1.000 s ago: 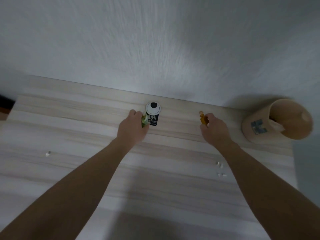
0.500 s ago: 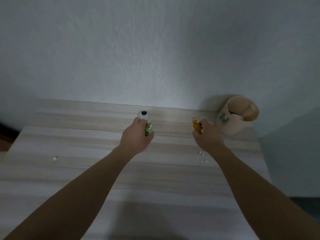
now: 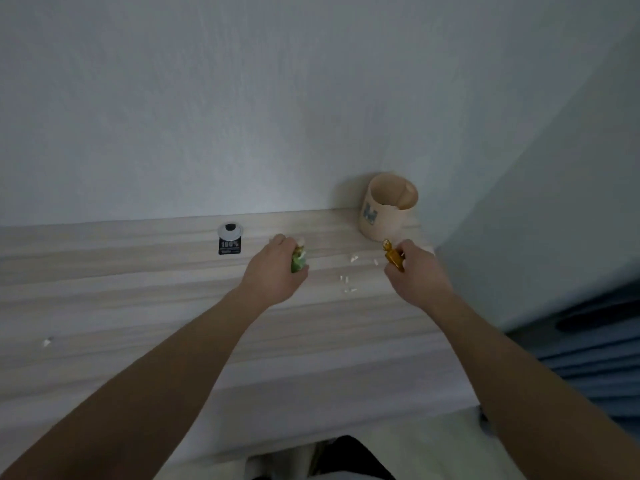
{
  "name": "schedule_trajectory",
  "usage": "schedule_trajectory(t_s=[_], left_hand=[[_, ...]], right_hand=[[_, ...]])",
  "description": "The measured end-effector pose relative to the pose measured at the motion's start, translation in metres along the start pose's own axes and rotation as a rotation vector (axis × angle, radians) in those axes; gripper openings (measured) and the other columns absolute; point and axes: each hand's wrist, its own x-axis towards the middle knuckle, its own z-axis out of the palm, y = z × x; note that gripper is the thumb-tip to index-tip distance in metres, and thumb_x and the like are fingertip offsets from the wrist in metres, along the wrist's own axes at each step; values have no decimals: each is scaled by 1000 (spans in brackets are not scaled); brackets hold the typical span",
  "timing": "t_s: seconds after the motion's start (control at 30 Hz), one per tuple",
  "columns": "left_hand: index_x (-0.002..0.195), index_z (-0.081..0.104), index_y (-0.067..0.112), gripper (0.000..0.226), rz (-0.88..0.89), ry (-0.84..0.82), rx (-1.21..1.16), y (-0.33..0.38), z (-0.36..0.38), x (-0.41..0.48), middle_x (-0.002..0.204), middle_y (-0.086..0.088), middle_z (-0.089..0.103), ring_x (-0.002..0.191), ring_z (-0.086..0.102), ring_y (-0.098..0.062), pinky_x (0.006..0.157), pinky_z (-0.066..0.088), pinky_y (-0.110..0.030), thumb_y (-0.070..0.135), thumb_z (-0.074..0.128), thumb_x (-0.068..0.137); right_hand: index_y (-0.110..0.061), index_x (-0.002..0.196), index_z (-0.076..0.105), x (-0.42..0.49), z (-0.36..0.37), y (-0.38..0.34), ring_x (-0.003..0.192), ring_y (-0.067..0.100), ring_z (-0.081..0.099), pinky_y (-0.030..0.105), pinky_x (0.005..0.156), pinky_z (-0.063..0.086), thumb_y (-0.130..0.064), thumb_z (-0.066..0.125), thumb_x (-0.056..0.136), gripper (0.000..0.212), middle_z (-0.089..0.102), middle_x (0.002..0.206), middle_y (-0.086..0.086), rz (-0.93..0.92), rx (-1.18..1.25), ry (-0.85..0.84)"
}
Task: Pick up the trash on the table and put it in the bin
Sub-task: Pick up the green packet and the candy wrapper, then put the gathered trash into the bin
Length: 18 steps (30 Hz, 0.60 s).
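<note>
Gripping green wrapper [image 3: 298,260] in left hand [image 3: 277,271], right hand [image 3: 415,271] pinching orange wrapper [image 3: 393,257] near bin [image 3: 381,220] on tabletop [image 3: 138,306].

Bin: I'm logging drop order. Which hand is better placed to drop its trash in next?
Right. The right hand, pinching the orange wrapper, is right by the bin; the left hand, holding the green wrapper, is farther off.

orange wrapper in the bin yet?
Out. The right hand grips the orange wrapper in front of the bin, outside its opening; the left hand holds a green wrapper.
</note>
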Motion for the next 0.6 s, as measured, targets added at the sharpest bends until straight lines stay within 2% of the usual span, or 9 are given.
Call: schedule_trajectory(t_s=[0.13,0.3,0.47,0.6], left_hand=[[89,47,13,21,75,-15,28,32,2,16,90,-3,45,78,49,-25,63,36,-33,27,61,85],[80,38,16,21,29,-42,67,79,19,60,84,-4,44,78,47,-27,62,32,-33,17,58,83],[82,46,14,7,-49,-47,69,131,49,114,83,-6,51,75,46,-25,64,36,-32,12,53,82],[79,44,15,10,-55,-49,64,159,66,150,80,-3,50,74,46,-25,61,33,-32,9,52,79]], right_hand=[[-28,87,48,5,-23,30,66,20,58,36,60,51,-31,53,85,6,58,71,0,26,36,46],[-22,90,52,22,-44,73,63,13,53,25,51,35,-29,54,86,8,58,72,-1,18,49,45],[-23,89,51,56,-68,133,65,14,53,30,57,40,-31,55,85,10,57,73,-3,22,76,21],[-21,89,51,85,-86,172,65,17,54,28,53,36,-31,57,86,12,55,72,-2,15,68,-10]])
